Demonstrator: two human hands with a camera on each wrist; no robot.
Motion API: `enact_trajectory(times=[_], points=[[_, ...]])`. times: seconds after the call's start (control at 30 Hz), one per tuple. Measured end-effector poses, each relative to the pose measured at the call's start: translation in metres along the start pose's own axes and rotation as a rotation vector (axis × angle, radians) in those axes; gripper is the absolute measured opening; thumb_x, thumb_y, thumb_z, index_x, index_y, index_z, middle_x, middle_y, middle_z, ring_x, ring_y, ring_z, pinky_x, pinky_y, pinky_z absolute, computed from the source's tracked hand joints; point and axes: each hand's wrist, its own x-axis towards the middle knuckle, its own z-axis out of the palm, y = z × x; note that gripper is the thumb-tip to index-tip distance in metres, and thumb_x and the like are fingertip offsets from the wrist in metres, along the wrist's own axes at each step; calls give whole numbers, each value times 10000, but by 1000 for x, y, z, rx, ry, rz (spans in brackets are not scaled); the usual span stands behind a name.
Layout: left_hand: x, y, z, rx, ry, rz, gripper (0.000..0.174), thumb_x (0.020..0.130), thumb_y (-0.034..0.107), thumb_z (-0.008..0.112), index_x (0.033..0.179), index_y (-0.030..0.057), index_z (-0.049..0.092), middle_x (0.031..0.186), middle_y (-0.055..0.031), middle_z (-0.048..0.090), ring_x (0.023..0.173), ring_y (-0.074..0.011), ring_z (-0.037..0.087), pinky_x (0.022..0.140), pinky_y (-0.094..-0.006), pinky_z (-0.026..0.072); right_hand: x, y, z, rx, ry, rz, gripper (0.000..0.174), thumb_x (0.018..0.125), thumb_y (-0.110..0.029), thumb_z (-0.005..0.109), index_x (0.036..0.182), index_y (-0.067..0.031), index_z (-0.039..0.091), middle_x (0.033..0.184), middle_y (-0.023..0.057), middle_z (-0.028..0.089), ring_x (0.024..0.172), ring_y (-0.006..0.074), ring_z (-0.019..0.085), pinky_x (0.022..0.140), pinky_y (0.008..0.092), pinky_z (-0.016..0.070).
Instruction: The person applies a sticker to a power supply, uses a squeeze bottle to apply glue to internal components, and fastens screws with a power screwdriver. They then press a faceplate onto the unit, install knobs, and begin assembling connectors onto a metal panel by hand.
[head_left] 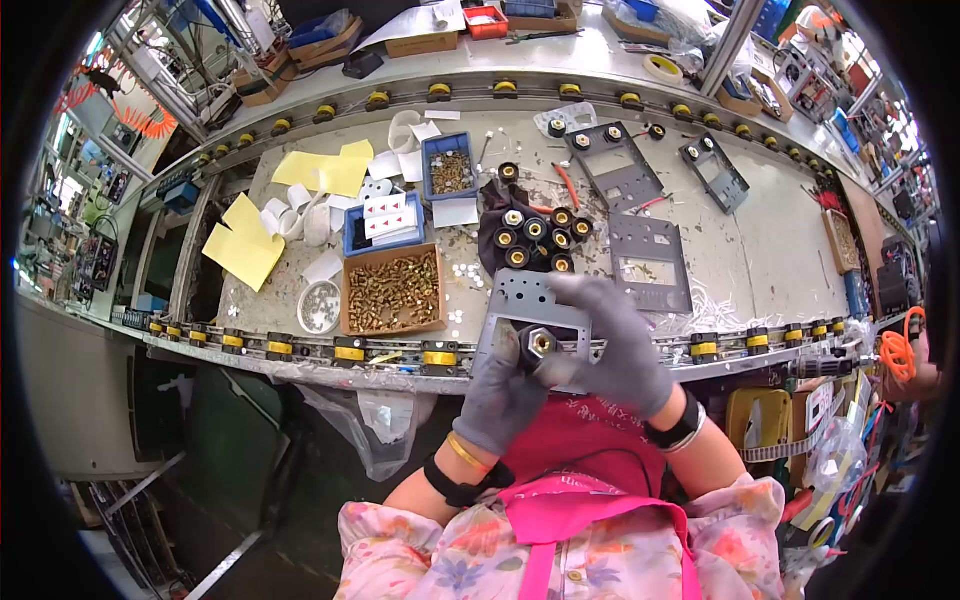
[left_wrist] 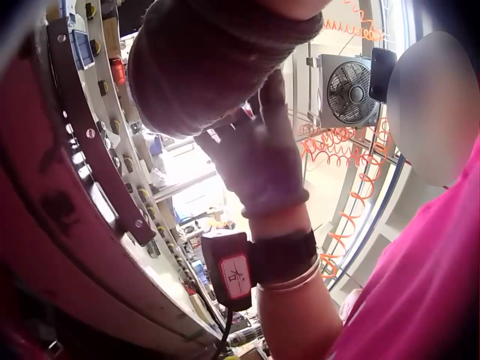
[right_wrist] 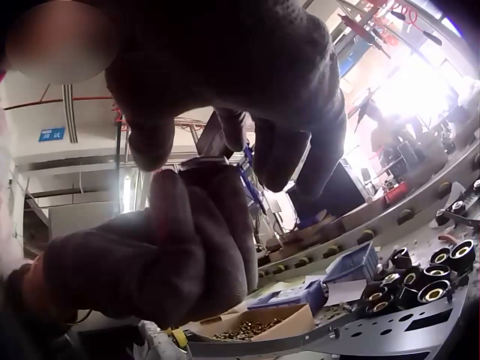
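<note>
In the head view my left hand (head_left: 500, 400) grips a black round part with a brass-centred hex nut (head_left: 541, 344), nut facing up. My right hand (head_left: 625, 355) is just beside it, thumb close to the nut and fingers spread apart. Beneath both hands a grey perforated metal plate (head_left: 522, 290) lies at the bench's front edge. The right wrist view has my left hand (right_wrist: 165, 255) with curled fingers below my right hand (right_wrist: 232, 75), whose fingers bend loosely downward with a gap from the thumb. My right hand (left_wrist: 262, 157) shows in the left wrist view; the left hand (left_wrist: 217, 60) partly blocks it.
Several black round parts (head_left: 535, 232) sit on dark cloth behind the plate. Left of them stand a cardboard box of brass pieces (head_left: 394, 328) and blue bins (head_left: 450, 140). More grey frames (head_left: 650, 262) lie to the right. A roller rail (head_left: 350, 353) borders the bench front.
</note>
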Motion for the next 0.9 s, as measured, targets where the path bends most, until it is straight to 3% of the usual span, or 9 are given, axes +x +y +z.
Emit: enact_trajectory(times=[0.07, 0.1, 0.17, 0.2, 0.33, 0.47, 0.6, 0.7, 0.9], points=[[2, -2, 8, 57, 73, -21, 455, 921, 468, 521, 1146, 73, 549, 1063, -67, 609, 908, -171, 530, 787, -303, 437, -1, 23, 2, 86, 7, 76, 583, 692, -115, 784, 1224, -37, 556, 1102, 142, 614, 1051, 275, 584, 901, 371, 479], [8, -2, -6, 78, -181, 45, 461, 925, 470, 511, 1145, 67, 553, 1057, -85, 611, 904, -184, 552, 802, -323, 463, -4, 42, 5, 135, 8, 116, 583, 690, -123, 785, 1220, -35, 557, 1103, 147, 611, 1049, 278, 584, 904, 375, 478], [3, 4, -22, -55, -60, -16, 474, 917, 477, 518, 1140, 60, 556, 1043, -107, 610, 880, -192, 563, 791, -330, 478, -34, 117, -31, -634, 151, 396, 541, 736, -70, 709, 1244, -40, 525, 1052, 131, 619, 951, 214, 608, 839, 362, 497], [7, 8, -24, -121, -20, -37, 480, 914, 480, 521, 1138, 57, 557, 1035, -118, 609, 868, -197, 569, 785, -333, 486, -46, 139, -46, -727, 289, 170, 511, 740, -46, 688, 1226, -46, 532, 1025, 110, 627, 885, 181, 600, 789, 327, 501], [18, 1, -26, -145, -10, -61, 506, 890, 496, 544, 1130, 51, 559, 1026, -138, 608, 845, -208, 572, 762, -329, 489, -21, 43, -33, 194, 26, 451, 467, 729, -91, 746, 1152, -51, 553, 1142, 116, 599, 973, 198, 595, 814, 307, 489], [16, 0, -7, -93, -42, -78, 462, 903, 453, 565, 1168, 76, 551, 1117, -92, 590, 1015, -190, 552, 903, -327, 449, -4, 17, 6, 48, -124, -3, 391, 703, -141, 780, 1028, -71, 574, 1041, 111, 627, 896, 284, 627, 756, 350, 513], [15, 2, -16, -108, -101, -38, 422, 931, 414, 545, 1183, 75, 546, 1148, -50, 580, 1080, -154, 533, 973, -315, 412, -4, 21, 20, -103, -93, -113, 284, 705, -150, 764, 932, -66, 615, 990, 134, 647, 899, 347, 614, 769, 378, 509], [8, 8, -31, 5, -41, 5, 390, 945, 384, 535, 1168, 65, 553, 1082, -38, 611, 1013, -160, 559, 879, -295, 435, -4, 18, 20, -106, -84, -108, 230, 733, -110, 756, 919, -47, 636, 981, 119, 666, 868, 266, 652, 764, 347, 522], [-41, 42, -49, 15, 126, 42, 406, 908, 413, 577, 1087, 50, 603, 1006, -88, 621, 854, -187, 576, 730, -318, 483, -22, 64, 39, 650, -48, 605, 198, 785, -45, 738, 947, 13, 639, 935, 54, 674, 849, 96, 633, 739, 250, 528]])
